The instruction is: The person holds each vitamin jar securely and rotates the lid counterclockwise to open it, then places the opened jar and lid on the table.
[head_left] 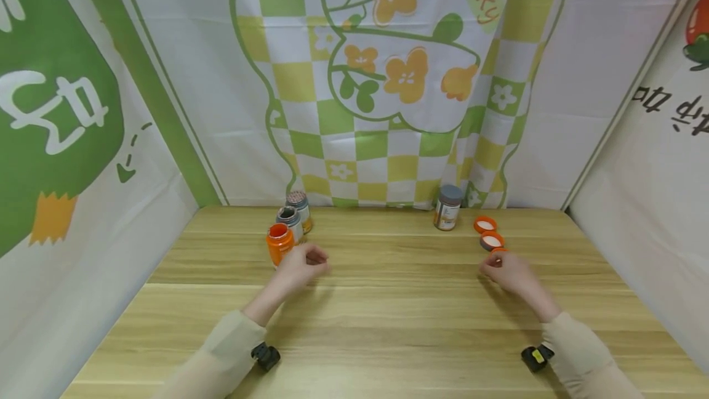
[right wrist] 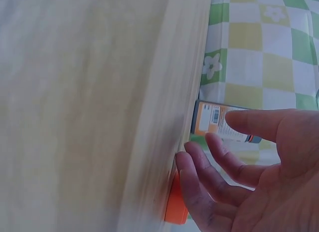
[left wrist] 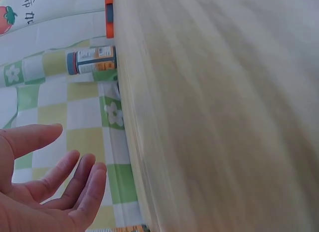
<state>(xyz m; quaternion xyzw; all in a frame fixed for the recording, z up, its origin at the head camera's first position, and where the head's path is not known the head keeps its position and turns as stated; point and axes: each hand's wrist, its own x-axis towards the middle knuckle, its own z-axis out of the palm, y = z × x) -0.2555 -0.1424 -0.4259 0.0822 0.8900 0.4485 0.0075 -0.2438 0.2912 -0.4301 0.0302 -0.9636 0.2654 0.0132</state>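
Observation:
Beside an open orange jar (head_left: 279, 245) at the table's left, my left hand (head_left: 301, 268) hovers with loosely bent fingers and holds nothing. Its thumb stands apart from the fingers (left wrist: 92, 192) in the left wrist view. Behind the orange jar are a grey-rimmed open jar (head_left: 296, 226) and another jar (head_left: 301, 209) with a pale, speckled top. On the right, my right hand (head_left: 512, 273) is just in front of several orange-rimmed lids (head_left: 492, 240), partly covering the nearest. The right wrist view shows its fingers relaxed and empty near an orange lid (right wrist: 175, 207).
A capped jar with a grey lid (head_left: 447, 207) stands upright at the back, left of the lids. The wooden table (head_left: 388, 313) ends at a checkered cloth (head_left: 371, 159) behind, and printed white cloth hangs on both sides.

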